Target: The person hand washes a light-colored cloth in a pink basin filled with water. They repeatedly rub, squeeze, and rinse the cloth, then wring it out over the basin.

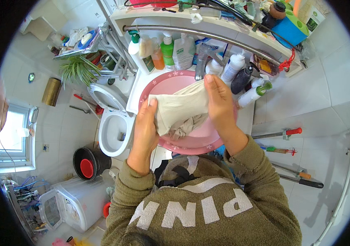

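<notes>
A cream cloth (182,106) is stretched between my two hands above a pink plastic basin (190,150) with white flowers on its rim. My left hand (145,129) pinches the cloth's left edge, thumb on top. On the other side my right hand (219,104) grips it higher up, the fabric bunched near the thumb. Beneath the cloth, a crumpled greyish-beige fabric (190,126) lies in the basin; whether it is a separate piece I cannot tell. A grey faucet (202,63) stands at the basin's far rim.
Several pump bottles (167,50) line the back of the counter under a metal rail (187,29) and a loaded shelf (150,12). At left are a toilet (115,132) with its lid up and a black bucket (101,160). Long-handled tools (310,183) lean at the right wall.
</notes>
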The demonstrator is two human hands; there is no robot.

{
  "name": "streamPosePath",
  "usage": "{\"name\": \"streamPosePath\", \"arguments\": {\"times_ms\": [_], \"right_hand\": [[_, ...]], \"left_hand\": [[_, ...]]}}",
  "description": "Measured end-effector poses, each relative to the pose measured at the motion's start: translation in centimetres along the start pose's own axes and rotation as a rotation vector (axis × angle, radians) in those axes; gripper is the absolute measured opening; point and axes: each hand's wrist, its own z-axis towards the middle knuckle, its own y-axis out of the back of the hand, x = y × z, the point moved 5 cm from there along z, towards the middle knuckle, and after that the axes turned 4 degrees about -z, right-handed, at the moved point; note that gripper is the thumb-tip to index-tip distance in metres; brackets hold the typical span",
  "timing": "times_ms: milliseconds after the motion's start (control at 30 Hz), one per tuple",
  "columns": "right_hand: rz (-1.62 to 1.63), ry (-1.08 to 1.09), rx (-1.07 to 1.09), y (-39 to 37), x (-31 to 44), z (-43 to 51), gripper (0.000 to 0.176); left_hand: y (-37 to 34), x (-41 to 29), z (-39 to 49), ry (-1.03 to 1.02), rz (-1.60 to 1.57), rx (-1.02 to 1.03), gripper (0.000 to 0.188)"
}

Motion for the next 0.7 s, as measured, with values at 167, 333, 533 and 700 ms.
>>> {"name": "streamPosePath", "arguments": {"times_ms": [167, 333, 533, 700], "right_hand": [[-0.101, -0.01, 0.044, 0.6, -0.3, -0.3, 0.03], [-0.792, 0.379, 0.214, -4.2, -2.7, -3.3, 0.043], [-0.658, 0.08, 0.329, -7.1, -4.0, -5.3, 0.039], [-0.818, 0.057, 0.414, -7.2, -4.7, -4.8, 0.034]], "left_hand": [[1.0, -0.1, 0.0, -0.054, 0.278, 0.031, 0.035], [-2.0, -1.3, 0.4, -0.107, -0.241, -0.082, 0.038], [-2.1, -1.8, 1.8, -0.053, -0.448, 0.172, 0.028], [-1.7, -1.7, 3.0, 0.031, -0.451, 0.177, 0.024]]}}
